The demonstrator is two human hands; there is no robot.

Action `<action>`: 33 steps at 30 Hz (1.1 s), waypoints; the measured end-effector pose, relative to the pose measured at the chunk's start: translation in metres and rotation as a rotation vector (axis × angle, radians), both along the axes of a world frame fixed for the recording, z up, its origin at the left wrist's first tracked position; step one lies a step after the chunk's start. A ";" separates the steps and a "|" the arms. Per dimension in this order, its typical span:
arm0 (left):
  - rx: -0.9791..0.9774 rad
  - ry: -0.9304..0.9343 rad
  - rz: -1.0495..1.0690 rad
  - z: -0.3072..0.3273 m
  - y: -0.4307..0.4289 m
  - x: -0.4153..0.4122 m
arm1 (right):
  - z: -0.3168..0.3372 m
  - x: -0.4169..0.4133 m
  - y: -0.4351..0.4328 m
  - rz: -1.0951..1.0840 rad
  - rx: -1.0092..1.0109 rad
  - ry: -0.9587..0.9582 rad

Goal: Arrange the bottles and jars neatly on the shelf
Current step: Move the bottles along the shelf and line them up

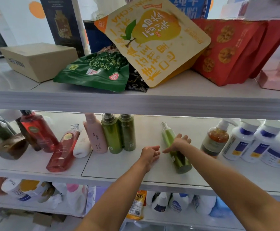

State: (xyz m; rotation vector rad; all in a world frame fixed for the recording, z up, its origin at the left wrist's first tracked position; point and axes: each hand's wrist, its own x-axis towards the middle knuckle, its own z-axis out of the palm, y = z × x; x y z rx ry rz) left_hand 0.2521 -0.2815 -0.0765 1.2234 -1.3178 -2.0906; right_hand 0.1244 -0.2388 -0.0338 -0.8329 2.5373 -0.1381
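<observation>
Grip slack: right hand (180,143) rests spread-fingered on the toppled green bottle (181,161), left hand (150,155) open.

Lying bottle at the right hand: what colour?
Green bottle, paler green toward its white cap. The head view shows it best.

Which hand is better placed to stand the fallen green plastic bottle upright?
Right. The right hand lies over the fallen green plastic bottle; the left hand is open beside it, holding nothing.
</observation>
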 end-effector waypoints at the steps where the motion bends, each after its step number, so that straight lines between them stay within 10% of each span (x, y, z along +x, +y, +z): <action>1: 0.000 0.002 -0.014 0.000 0.001 -0.002 | -0.002 0.000 0.001 0.002 -0.038 0.052; 8: 0.019 0.030 -0.265 0.005 0.004 -0.008 | 0.008 -0.031 0.014 -0.203 -0.203 -0.674; 15: -0.075 -0.066 -0.520 0.024 0.006 -0.022 | 0.012 -0.042 0.029 -0.053 -0.573 -0.833; 23: -0.649 -0.321 -0.262 0.019 0.017 -0.060 | 0.055 -0.045 0.022 0.163 -0.634 -0.324; 33: -0.562 -0.134 -0.365 0.010 0.009 -0.062 | 0.094 -0.073 0.031 0.332 -0.350 -0.278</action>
